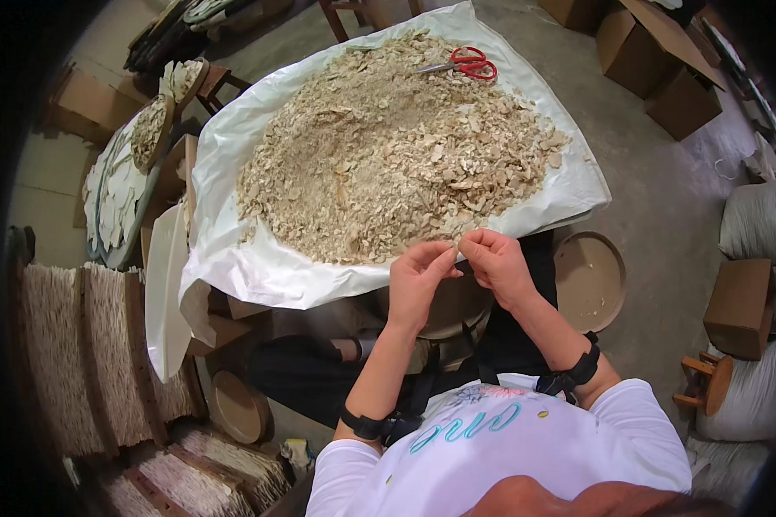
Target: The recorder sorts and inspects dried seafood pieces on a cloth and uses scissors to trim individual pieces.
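Observation:
A large heap of dry beige flakes (353, 164) is spread over a white plastic sheet (259, 280) in front of me. At its near edge my left hand (416, 284) and my right hand (498, 267) come together, thumbs and forefingers pinched. Between the fingertips there seems to be a small pale flake, mostly hidden by the fingers. Scissors with red handles (474, 64) lie on the far right part of the heap, out of my hands' reach at this moment.
A round shallow tray (590, 280) lies low at the right, another (239, 407) at lower left. Cardboard boxes (655, 69) stand far right, near white sacks (763, 215) and a small wooden stool (707, 383). Stacked layered sheets (52, 353) fill the left, below trays of pale pieces (116, 194).

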Motion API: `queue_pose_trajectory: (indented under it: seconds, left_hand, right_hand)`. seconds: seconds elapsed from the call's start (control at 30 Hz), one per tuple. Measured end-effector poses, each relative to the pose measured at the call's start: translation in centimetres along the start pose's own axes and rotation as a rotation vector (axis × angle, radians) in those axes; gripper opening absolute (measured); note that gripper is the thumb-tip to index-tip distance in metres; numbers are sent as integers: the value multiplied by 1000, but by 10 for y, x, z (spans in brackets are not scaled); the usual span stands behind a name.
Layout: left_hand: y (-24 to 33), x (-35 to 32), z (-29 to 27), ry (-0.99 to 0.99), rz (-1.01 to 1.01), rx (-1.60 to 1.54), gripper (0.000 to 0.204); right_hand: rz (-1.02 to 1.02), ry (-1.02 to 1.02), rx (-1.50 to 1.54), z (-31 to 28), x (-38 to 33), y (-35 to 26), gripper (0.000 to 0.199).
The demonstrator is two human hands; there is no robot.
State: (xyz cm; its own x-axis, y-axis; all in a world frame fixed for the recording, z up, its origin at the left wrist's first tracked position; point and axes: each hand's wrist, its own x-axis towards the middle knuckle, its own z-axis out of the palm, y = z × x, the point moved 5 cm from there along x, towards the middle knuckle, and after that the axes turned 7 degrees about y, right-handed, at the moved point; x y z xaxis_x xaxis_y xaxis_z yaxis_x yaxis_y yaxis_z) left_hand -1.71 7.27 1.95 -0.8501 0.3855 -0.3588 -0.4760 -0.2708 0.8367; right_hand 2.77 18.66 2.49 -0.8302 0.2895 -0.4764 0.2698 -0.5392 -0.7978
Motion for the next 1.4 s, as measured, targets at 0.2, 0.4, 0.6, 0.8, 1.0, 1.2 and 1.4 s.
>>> queue_pose_trajectory:
  seconds: [0.2,0.4,0.6,0.8,1.0,1.2,1.4]
  left_hand:
    - [-8,-1,-10,-96,-122,-81,15]
    - [-15,-5,-13,-161,-204,-275,15]
    - [-13,-8,-24,-61,-193,-247,12]
    - [-8,-11,-47,27,-210,-374,9]
    - [-27,-15,-41,55,-312,-361,11]
    - [-45,-15,-40,2,-369,-515,15]
    - [-58,-13,-18,-10,-527,-916,20]
  right_hand:
    - [181,-183,140,1,1,12,14]
    - [306,-267,212,8,1,25,17]
    - [349,-281,289,2,-2,29,16]
    - [325,-294,226,-21,-3,28,16]
    - [429,-346,404,-16,-8,45,15]
    - [338,-197,247,-19,-10,44,10]
    - [-235,-127,-308,-7,-12,30,14]
